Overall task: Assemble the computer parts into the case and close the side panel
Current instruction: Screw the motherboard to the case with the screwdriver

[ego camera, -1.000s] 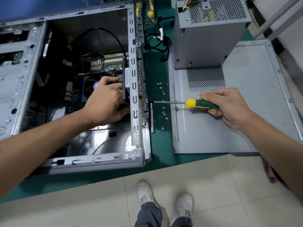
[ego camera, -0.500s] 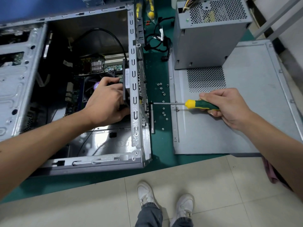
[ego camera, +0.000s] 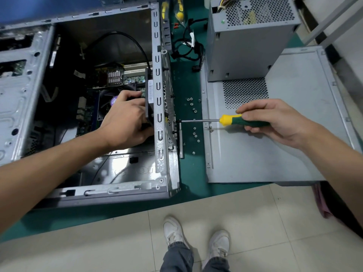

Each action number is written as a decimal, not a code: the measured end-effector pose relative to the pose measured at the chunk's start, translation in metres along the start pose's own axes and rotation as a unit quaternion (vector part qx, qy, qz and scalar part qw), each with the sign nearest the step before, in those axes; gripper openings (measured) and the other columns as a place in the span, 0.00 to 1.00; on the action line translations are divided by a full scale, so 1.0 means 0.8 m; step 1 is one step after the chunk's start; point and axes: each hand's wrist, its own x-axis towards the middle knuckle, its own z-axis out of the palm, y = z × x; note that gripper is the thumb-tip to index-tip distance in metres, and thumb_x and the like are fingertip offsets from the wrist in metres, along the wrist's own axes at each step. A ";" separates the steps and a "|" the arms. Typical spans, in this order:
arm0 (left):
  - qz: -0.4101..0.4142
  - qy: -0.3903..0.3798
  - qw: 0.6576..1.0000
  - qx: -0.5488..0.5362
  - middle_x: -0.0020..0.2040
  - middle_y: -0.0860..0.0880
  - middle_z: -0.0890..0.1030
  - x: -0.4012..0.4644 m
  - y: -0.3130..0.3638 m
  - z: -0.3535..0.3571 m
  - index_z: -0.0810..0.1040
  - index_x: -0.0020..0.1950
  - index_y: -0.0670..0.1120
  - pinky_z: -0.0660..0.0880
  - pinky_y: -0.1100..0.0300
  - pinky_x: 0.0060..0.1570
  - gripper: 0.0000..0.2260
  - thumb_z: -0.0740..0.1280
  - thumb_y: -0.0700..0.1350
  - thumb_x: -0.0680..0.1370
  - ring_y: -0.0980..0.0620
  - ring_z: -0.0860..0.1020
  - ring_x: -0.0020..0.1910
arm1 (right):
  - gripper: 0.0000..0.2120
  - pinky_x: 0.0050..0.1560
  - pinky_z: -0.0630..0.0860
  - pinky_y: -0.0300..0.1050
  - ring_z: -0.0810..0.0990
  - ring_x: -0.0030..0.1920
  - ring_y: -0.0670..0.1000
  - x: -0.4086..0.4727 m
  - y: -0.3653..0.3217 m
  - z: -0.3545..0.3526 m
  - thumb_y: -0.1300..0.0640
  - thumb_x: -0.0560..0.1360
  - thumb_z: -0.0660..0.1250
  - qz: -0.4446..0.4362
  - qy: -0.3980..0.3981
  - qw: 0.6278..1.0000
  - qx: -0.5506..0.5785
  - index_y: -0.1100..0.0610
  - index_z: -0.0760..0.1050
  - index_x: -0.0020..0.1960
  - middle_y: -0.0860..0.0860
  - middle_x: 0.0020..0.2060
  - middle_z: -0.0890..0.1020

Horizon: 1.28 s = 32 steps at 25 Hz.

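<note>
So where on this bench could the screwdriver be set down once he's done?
The near part of the side panel, between its vent holes and the bench edge, is bare. The green strip between the case and the panel is crowded with loose screws; further back it holds cables and the power supply.

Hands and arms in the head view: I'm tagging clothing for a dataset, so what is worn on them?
Nothing shows on them. The left hand and right hand have no gloves, rings or watch, and both forearms are uncovered to the frame edge; no sleeve is in view.
</note>
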 end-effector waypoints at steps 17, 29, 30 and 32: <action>-0.006 -0.005 1.000 -0.016 0.36 0.50 0.82 0.000 0.000 0.000 0.80 0.33 0.49 0.61 0.55 0.50 0.12 0.61 0.51 0.72 0.53 0.71 0.44 | 0.07 0.21 0.58 0.36 0.70 0.27 0.48 -0.003 -0.021 0.005 0.58 0.77 0.67 0.004 0.072 0.997 -0.010 0.53 0.73 0.41 0.52 0.33 0.76; -0.016 -0.020 0.999 -0.022 0.37 0.48 0.83 0.001 0.002 -0.002 0.82 0.33 0.48 0.62 0.55 0.51 0.13 0.61 0.52 0.71 0.51 0.75 0.42 | 0.14 0.23 0.57 0.35 0.65 0.23 0.48 -0.008 0.001 0.021 0.46 0.78 0.66 -0.003 0.168 0.980 -0.105 0.53 0.73 0.38 0.53 0.30 0.74; -0.018 -0.024 0.999 -0.019 0.38 0.48 0.83 0.000 0.002 -0.003 0.82 0.34 0.48 0.62 0.55 0.52 0.14 0.62 0.53 0.71 0.49 0.78 0.42 | 0.10 0.22 0.57 0.35 0.66 0.24 0.48 -0.009 0.000 0.020 0.51 0.78 0.65 0.004 0.152 0.986 -0.062 0.53 0.74 0.40 0.53 0.33 0.74; -0.020 -0.028 0.999 -0.020 0.37 0.49 0.83 0.000 0.003 -0.005 0.83 0.34 0.48 0.62 0.55 0.53 0.15 0.62 0.54 0.71 0.47 0.80 0.42 | 0.07 0.22 0.55 0.35 0.66 0.26 0.47 -0.012 -0.002 0.014 0.62 0.78 0.63 0.000 0.113 0.993 0.034 0.53 0.73 0.43 0.52 0.36 0.73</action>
